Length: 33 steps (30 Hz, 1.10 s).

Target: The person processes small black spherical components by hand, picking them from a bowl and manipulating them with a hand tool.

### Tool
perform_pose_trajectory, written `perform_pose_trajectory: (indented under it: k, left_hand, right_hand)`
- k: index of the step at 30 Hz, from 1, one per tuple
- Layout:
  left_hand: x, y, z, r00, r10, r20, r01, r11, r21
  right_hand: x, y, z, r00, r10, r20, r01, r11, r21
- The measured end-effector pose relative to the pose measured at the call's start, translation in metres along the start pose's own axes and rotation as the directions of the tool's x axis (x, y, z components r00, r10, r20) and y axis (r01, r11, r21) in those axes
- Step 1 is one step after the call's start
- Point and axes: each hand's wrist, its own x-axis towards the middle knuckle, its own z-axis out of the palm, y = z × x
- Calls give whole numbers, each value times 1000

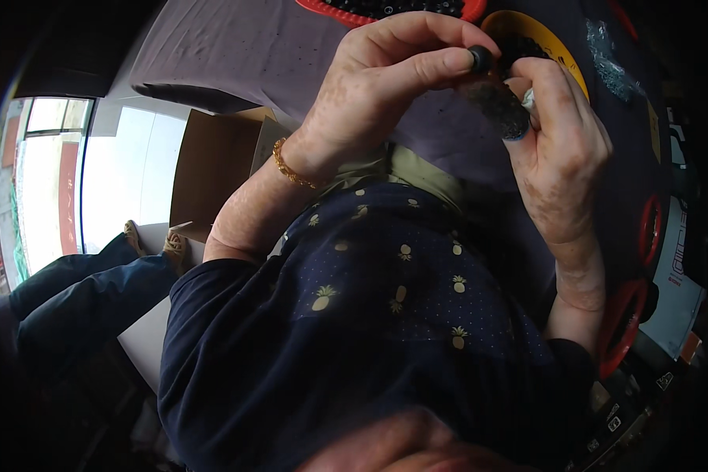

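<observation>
At the far left, a bright window [51, 189] is seen, with the jeans-clad legs [94, 295] of another person below it. Next to these, an open cardboard box [212, 169] stands beside the table, which is covered with a purple-grey cloth [220, 47].

A gold bracelet [283, 167] is worn on the left wrist. The left hand [377, 86] is raised over the cloth's edge, and a small round black piece [480, 60] is pinched between its thumb and forefinger. Behind it, at the top, a red basket [334, 13] is filled with small black pieces.

Just right of the pinched piece, a dark, rough cover [502, 114] with a blue edge seems to be worn on the thumb of the right hand [562, 145]. The fingers of that hand are curled toward the thumb, and a scrap of white [529, 99] is glimpsed between them; whether anything is clamped there cannot be told. Beyond, dark pieces are held in a yellow bowl [558, 47]. Farther right, clear plastic [610, 63] is laid on the cloth.

The step in hand is judged to be close handling of one piece between both hands. For the next move, a light, steady left pinch would seem to be called for, with the covered thumb brought squarely against the piece.
</observation>
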Motion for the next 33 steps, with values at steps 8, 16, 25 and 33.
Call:
perform_pose_trajectory:
  k: [8,16,25,33]
  left_hand:
    - [-2,-15,0,954,300,-18,-288,931,223]
    - [-4,-18,-7,936,349,42,-349,910,226]
    - [-3,-24,-3,906,422,31,-421,895,150]
    - [-5,-24,-4,889,456,34,-454,872,183]
  right_hand:
    - [7,0,6,997,-82,-4,82,995,-48]
    - [13,-6,8,1000,-11,12,12,998,-60]
    - [16,-6,8,1000,-25,-2,25,1000,0]
    - [14,-2,12,997,-71,-36,73,996,52]
